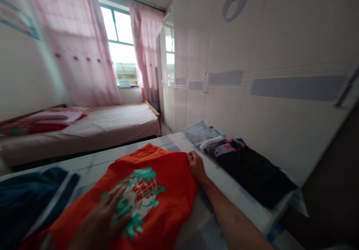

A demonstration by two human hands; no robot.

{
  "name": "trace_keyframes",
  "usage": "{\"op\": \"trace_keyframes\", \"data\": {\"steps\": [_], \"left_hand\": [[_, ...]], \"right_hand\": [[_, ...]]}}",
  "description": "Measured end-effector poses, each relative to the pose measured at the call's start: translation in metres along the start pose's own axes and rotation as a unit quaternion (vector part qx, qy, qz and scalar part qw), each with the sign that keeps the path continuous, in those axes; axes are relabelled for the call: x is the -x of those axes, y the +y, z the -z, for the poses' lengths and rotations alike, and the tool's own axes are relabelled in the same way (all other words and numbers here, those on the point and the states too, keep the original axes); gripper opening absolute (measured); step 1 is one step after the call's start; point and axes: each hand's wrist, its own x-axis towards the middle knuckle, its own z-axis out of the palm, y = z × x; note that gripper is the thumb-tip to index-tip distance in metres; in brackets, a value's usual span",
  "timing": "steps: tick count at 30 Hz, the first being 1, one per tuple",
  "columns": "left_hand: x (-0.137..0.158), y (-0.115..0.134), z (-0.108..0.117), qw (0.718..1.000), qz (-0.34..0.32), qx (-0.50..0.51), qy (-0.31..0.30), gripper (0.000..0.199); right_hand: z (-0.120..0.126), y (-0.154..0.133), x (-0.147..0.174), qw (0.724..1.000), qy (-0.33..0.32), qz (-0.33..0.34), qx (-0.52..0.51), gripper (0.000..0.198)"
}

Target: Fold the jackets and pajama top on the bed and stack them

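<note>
An orange-red T-shirt [174, 173] with a green and white print lies spread over the bed in front of me. My left hand [102, 214], a little blurred, rests flat on the print with its fingers stretched out. At the shirt's upper right edge my right hand [197, 166] has its fingers curled onto the cloth, pinching it. Left of the shirt lies a dark teal garment [33, 194] with a white stripe.
Along the bed's right side lie folded light-blue denim [202, 132] and a black garment [252, 171]. A white wardrobe [213, 111] with a handle rises behind them. Across the room stands another bed [120, 119] with folded bedding [53, 117], below a pink-curtained window [120, 29].
</note>
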Motion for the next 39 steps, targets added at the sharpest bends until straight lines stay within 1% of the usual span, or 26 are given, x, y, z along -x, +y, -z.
{"op": "trace_keyframes", "data": {"steps": [1,2,4,7,8,10,12,13,14,15,16,17,18,19,21,22,23,26,27,28,30,32,34,36,38,39], "left_hand": [[0.002,0.005,0.002,0.998,-0.002,-0.003,-0.059,0.038],[0.002,0.010,0.002,0.995,-0.005,-0.012,-0.099,0.024],[-0.003,0.019,0.003,0.992,0.001,-0.024,-0.127,0.018],[-0.019,0.024,0.014,0.994,0.021,-0.021,-0.106,0.015],[-0.026,0.024,0.023,0.995,0.034,-0.018,-0.092,0.014],[-0.044,0.022,0.055,0.996,0.065,-0.014,-0.057,0.012],[-0.062,0.022,0.098,0.996,0.091,0.000,0.000,0.014],[-0.069,0.024,0.121,0.994,0.095,0.013,0.044,0.014],[-0.076,0.027,0.141,0.984,0.108,0.061,0.131,0.012],[-0.081,0.030,0.157,0.961,0.122,0.089,0.231,0.011],[-0.083,0.033,0.167,0.931,0.140,0.091,0.324,0.012],[-0.084,0.036,0.172,0.911,0.146,0.097,0.373,0.011],[-0.084,0.038,0.172,0.908,0.144,0.097,0.381,0.011],[-0.082,0.039,0.168,0.920,0.134,0.098,0.355,0.009],[-0.075,0.035,0.158,0.956,0.104,0.114,0.250,0.007],[-0.072,0.031,0.156,0.962,0.098,0.121,0.224,0.006],[-0.068,0.027,0.155,0.958,0.101,0.126,0.235,0.007],[-0.063,0.016,0.163,0.928,0.127,0.105,0.333,0.018],[-0.064,0.013,0.164,0.935,0.120,0.087,0.323,0.022],[-0.066,0.012,0.161,0.953,0.102,0.071,0.277,0.024],[-0.067,0.010,0.144,0.990,0.048,0.053,0.121,0.025],[-0.061,0.009,0.114,0.998,0.009,0.061,-0.012,0.024],[-0.048,0.009,0.080,0.996,0.005,0.064,-0.070,0.028],[-0.035,0.010,0.051,0.993,0.036,0.057,-0.100,0.033],[-0.031,0.012,0.040,0.991,0.073,0.059,-0.099,0.027],[-0.035,0.012,0.044,0.990,0.086,0.067,-0.090,0.021]], "right_hand": [[0.001,0.000,0.000,1.000,-0.006,-0.005,-0.012,0.024],[0.002,0.001,0.000,1.000,-0.011,-0.010,-0.024,0.025],[0.002,0.003,-0.002,0.999,-0.023,-0.016,-0.043,0.025],[0.003,0.006,-0.003,0.997,-0.025,-0.026,-0.061,0.025],[0.004,0.007,-0.003,0.997,-0.019,-0.033,-0.066,0.026],[0.006,0.010,-0.005,0.995,0.000,-0.056,-0.078,0.029],[0.007,0.016,-0.008,0.992,0.021,-0.088,-0.089,0.034],[0.007,0.019,-0.009,0.990,0.028,-0.104,-0.095,0.035],[0.006,0.022,-0.011,0.987,0.030,-0.119,-0.102,0.036],[0.006,0.025,-0.012,0.985,0.029,-0.131,-0.108,0.036],[0.004,0.027,-0.012,0.983,0.024,-0.142,-0.114,0.036],[0.003,0.029,-0.012,0.981,0.017,-0.152,-0.119,0.036],[0.001,0.030,-0.012,0.980,0.010,-0.159,-0.121,0.035],[-0.001,0.031,-0.012,0.979,0.003,-0.163,-0.122,0.034],[-0.005,0.031,-0.011,0.979,-0.010,-0.165,-0.118,0.031],[-0.006,0.031,-0.011,0.980,-0.016,-0.163,-0.114,0.029],[-0.008,0.031,-0.010,0.981,-0.021,-0.161,-0.109,0.028],[-0.011,0.032,-0.011,0.984,-0.034,-0.151,-0.089,0.025],[-0.011,0.033,-0.011,0.985,-0.038,-0.148,-0.082,0.024],[-0.011,0.033,-0.011,0.986,-0.042,-0.146,-0.075,0.023],[-0.011,0.033,-0.011,0.986,-0.050,-0.142,-0.064,0.022],[-0.011,0.031,-0.010,0.987,-0.057,-0.141,-0.055,0.021],[-0.011,0.030,-0.009,0.987,-0.063,-0.139,-0.047,0.021],[-0.011,0.029,-0.008,0.987,-0.072,-0.136,-0.040,0.020],[-0.011,0.029,-0.007,0.987,-0.084,-0.132,-0.034,0.019],[-0.011,0.029,-0.007,0.987,-0.089,-0.130,-0.030,0.019]]}}
